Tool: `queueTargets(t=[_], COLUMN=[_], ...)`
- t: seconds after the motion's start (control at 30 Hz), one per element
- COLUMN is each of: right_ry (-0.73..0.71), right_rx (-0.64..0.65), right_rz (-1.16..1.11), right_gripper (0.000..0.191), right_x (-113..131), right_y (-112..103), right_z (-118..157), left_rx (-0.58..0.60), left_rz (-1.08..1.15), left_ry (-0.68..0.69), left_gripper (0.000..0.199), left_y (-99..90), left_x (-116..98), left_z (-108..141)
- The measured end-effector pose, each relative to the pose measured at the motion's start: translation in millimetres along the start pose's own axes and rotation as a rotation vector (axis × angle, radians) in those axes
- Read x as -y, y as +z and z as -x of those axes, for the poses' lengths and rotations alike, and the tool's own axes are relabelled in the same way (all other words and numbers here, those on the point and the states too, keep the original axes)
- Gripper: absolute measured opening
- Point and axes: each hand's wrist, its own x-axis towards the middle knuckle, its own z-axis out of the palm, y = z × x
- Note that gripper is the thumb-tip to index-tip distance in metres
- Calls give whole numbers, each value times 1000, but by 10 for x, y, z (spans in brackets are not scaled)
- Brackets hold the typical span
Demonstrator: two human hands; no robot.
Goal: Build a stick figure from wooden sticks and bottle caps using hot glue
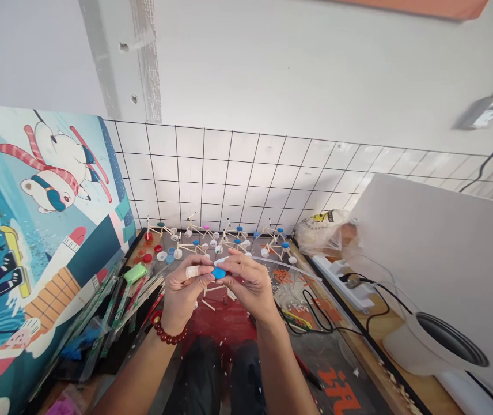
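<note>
In the middle of the head view, my left hand (189, 282) and my right hand (249, 282) meet, fingers pinched around a small, smooth, round blue piece (219, 272). Whether it is a cap or moulded clay I cannot tell. A whitish bit (220, 262) shows just above it between my fingertips. White tape wraps one left finger, and a red bead bracelet (171, 333) circles that wrist. Behind my right hand a translucent curved strip (289, 265) runs rightward. Beyond my hands stand several small stick models (238, 242) with blue tops and white caps at their feet.
Loose red caps (157, 248) and a green packet (135, 273) lie at left, beside long wrapped strips and sticks. On the right are a black cable (324, 328), a power strip (344, 282), a plastic bag (322, 230) and a white round container (419, 346). A wire grid (229, 173) stands behind.
</note>
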Motion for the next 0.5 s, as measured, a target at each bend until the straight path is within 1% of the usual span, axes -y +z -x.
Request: queueTargets(t=[0.13,0.23,0.37,0.43,0.5], right_ry=[1,3,34,33,18], right_rx=[-9,-18,-77,-100,-106], right_rz=[1,7,24,29,30], right_gripper=[27,24,20,20,21], right_x=[9,14,17,17,17], right_y=[12,28,47,50,46], right_z=[2,-5,-19,-24,-29], left_rx=[-21,-41,-110,-118,-102], left_rz=[34,51,62,20,-70], left_ry=[-41,-48,-61,-41,31], left_gripper=[11,12,14,11,9], left_y=[7,27,50,48,38], left_x=[-7,-8,5,12,12], left_z=[0,5,18,33,54])
